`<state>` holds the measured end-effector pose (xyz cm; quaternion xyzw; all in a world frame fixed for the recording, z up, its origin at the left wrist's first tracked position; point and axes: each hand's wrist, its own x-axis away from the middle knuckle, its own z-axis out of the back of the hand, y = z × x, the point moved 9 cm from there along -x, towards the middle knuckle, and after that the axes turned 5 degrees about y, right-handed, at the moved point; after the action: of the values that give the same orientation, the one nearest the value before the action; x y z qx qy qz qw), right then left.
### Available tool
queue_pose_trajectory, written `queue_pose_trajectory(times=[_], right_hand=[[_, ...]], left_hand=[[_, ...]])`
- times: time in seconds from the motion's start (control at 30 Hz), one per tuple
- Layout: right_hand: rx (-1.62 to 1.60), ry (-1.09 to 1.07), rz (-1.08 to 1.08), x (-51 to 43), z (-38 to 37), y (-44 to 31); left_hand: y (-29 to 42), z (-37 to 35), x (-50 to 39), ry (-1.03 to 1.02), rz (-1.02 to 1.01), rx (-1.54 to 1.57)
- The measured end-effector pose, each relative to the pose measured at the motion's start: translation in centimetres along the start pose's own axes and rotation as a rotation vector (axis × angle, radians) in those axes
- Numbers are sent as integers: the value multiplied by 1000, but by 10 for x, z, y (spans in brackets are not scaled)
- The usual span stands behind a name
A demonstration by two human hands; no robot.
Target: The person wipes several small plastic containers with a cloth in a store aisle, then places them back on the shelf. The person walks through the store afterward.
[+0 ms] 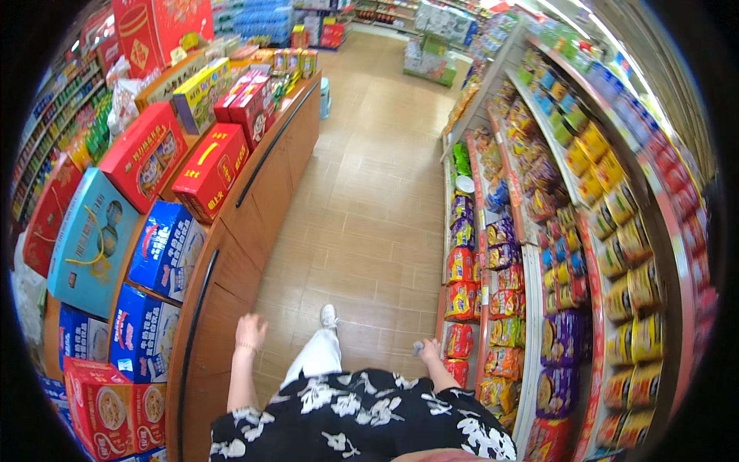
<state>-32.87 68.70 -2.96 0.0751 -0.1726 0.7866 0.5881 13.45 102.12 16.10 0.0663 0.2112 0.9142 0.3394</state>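
Observation:
My left hand [251, 331] hangs over the aisle beside the wooden counter [245, 245], with a thin bracelet on the wrist. It holds nothing, and its fingers are loosely curled and a little apart. On the other side, my right hand [430, 350] is closed around a small grey object [418, 348], too small to identify. That hand is near the lower shelves, close to red multipacks of instant noodles [459, 341]. Below my body, one white shoe [329, 317] shows on the tiled floor [340, 231].
Blue drink cartons [164, 251], red gift boxes [212, 172] and a light-blue gift box [92, 242] stand on the counter. Shelving [528, 289] with packaged noodles lines the right side. A green display stand [430, 60] and a blue stool [325, 99] are farther up the aisle.

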Motion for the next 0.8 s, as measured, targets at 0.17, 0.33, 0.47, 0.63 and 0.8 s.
queue_pose_trajectory(times=[0.17, 0.33, 0.47, 0.63, 0.8], right_hand=[[114, -200, -68, -82, 37, -26], [-503, -10, -243, -166, 97, -33], [-963, 144, -297, -245, 149, -76], [-1159, 265, 64, -391, 248, -196], [-1014, 262, 650, -479, 398, -411]], left_hand=[[66, -7, -151, 40, -66, 115], [208, -27, -279, -135, -392, 245], [319, -46, -345, -280, -674, 392], [384, -94, -442, -490, -628, 641], [391, -138, -560, -433, -93, 913]])
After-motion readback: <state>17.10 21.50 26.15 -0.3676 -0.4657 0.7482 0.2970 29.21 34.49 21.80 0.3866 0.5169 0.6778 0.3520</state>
